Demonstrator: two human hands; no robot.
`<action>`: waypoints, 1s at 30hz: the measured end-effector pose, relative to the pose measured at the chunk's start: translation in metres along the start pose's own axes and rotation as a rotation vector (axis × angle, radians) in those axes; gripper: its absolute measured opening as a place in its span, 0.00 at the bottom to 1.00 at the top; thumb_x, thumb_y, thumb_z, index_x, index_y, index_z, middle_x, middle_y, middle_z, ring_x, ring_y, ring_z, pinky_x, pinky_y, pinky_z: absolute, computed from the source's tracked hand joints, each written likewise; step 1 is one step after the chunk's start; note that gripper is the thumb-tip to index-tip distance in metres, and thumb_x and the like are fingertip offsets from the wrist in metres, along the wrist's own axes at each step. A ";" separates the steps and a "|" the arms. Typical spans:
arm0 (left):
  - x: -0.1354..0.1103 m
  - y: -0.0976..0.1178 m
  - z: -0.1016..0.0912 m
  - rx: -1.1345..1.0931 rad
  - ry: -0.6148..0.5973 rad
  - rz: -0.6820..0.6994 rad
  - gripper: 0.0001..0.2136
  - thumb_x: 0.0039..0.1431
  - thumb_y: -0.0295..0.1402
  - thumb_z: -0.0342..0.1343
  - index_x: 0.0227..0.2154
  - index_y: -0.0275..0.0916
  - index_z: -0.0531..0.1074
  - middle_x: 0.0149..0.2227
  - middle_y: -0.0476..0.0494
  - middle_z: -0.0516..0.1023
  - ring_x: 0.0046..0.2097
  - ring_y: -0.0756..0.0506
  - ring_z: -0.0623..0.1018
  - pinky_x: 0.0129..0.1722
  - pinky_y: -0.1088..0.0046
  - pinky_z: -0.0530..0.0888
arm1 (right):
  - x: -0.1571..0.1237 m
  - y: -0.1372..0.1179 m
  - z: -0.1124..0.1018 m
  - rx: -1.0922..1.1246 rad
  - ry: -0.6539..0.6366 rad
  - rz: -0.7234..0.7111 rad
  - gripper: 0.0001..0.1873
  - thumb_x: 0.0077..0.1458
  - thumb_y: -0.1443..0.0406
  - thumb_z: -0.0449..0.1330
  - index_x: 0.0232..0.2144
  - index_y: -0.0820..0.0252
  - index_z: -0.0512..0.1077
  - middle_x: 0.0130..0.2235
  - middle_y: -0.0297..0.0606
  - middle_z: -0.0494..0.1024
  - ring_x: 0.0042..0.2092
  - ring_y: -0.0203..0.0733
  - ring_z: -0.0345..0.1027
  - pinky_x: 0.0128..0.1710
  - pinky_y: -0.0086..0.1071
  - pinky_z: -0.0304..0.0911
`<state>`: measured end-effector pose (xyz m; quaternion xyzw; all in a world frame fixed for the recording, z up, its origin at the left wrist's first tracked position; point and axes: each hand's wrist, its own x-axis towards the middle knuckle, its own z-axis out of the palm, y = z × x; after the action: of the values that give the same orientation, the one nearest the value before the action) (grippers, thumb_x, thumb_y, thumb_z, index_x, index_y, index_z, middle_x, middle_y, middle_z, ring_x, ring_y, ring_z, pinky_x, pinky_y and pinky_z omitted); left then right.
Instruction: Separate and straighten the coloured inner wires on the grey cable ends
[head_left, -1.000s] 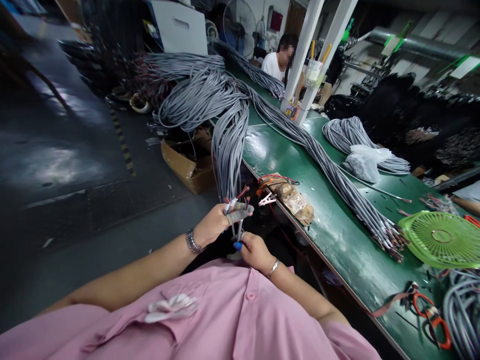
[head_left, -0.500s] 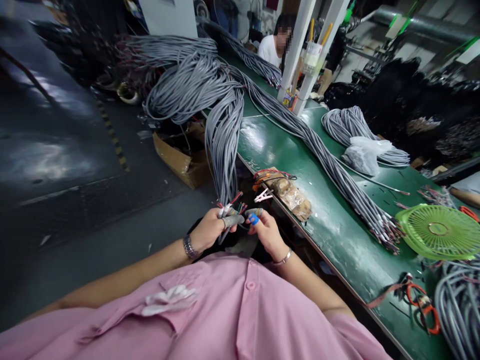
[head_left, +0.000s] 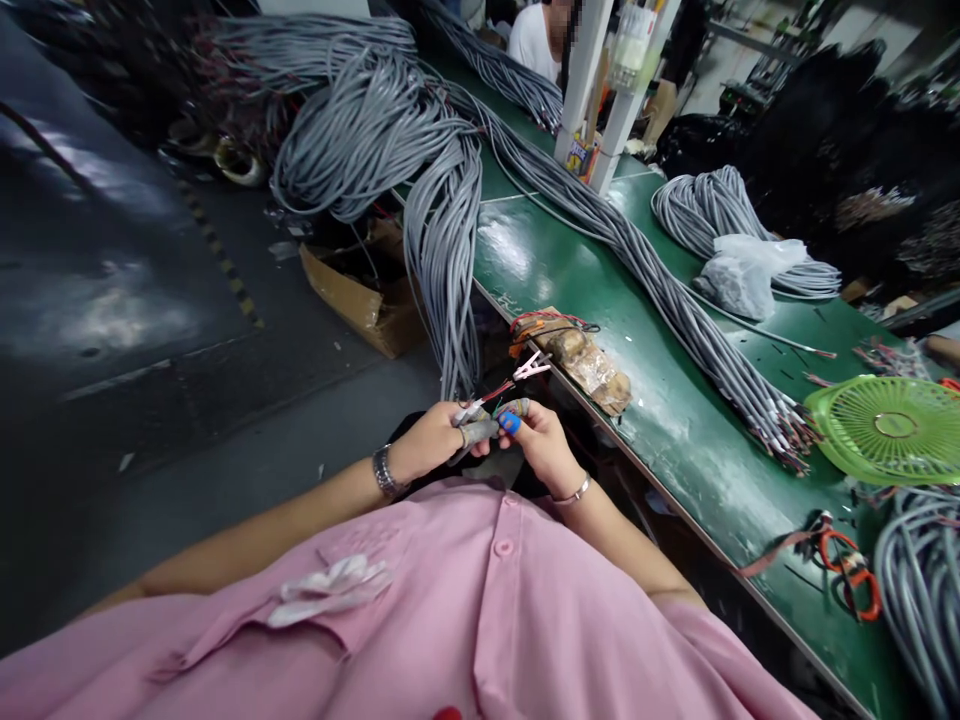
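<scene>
My left hand (head_left: pixel 427 445) is closed round the ends of grey cables, its thumb wrapped in grey covering. Thin coloured wires (head_left: pixel 501 390) stick out beyond its fingers. Close by, my right hand (head_left: pixel 547 455) has its fingers pinched together at the wires, with blue tape on one digit; the exact wire between its fingertips is hidden. From the table edge a thick bundle of grey cables (head_left: pixel 442 230) hangs down towards my left hand. Just beyond my hands, a pale pink clip (head_left: pixel 531 367) sits at the table edge beside a tape-covered wooden block (head_left: pixel 596 370).
The green table (head_left: pixel 517 265) carries a long cable bundle (head_left: pixel 637 260), a green fan (head_left: pixel 892 428), orange-handled scissors (head_left: pixel 862 590) and a plastic bag (head_left: pixel 750 275). A cardboard box (head_left: pixel 367 310) stands on the floor at left. Another person (head_left: pixel 534 42) is behind the white posts.
My right hand has closed in on my left, and its fingertips now meet the wires there. The coloured wires have swung to the right. The view has tilted slightly downward.
</scene>
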<state>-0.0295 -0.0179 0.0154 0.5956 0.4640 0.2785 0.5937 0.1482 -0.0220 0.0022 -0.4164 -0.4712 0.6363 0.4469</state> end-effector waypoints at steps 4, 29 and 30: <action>0.001 0.003 -0.001 0.068 -0.025 0.017 0.05 0.50 0.31 0.57 0.24 0.35 0.74 0.23 0.46 0.77 0.25 0.49 0.74 0.25 0.76 0.69 | 0.003 -0.006 0.003 -0.062 0.004 -0.056 0.12 0.47 0.58 0.65 0.30 0.61 0.72 0.26 0.32 0.72 0.23 0.31 0.63 0.23 0.27 0.62; 0.002 -0.009 0.012 -0.190 0.214 0.006 0.09 0.49 0.31 0.56 0.16 0.35 0.70 0.17 0.48 0.72 0.20 0.51 0.70 0.21 0.76 0.67 | 0.014 -0.002 0.011 -0.098 0.065 -0.078 0.13 0.47 0.57 0.65 0.30 0.59 0.72 0.28 0.31 0.73 0.28 0.33 0.64 0.31 0.29 0.63; 0.002 -0.010 0.012 -0.188 0.213 0.005 0.10 0.49 0.32 0.56 0.17 0.35 0.70 0.17 0.48 0.72 0.20 0.51 0.70 0.21 0.76 0.67 | 0.013 0.000 0.012 -0.087 0.077 -0.070 0.12 0.48 0.57 0.65 0.29 0.59 0.72 0.27 0.31 0.73 0.28 0.33 0.63 0.31 0.29 0.63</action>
<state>-0.0201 -0.0227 0.0041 0.5054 0.4947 0.3841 0.5936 0.1335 -0.0120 0.0036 -0.4429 -0.4950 0.5828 0.4681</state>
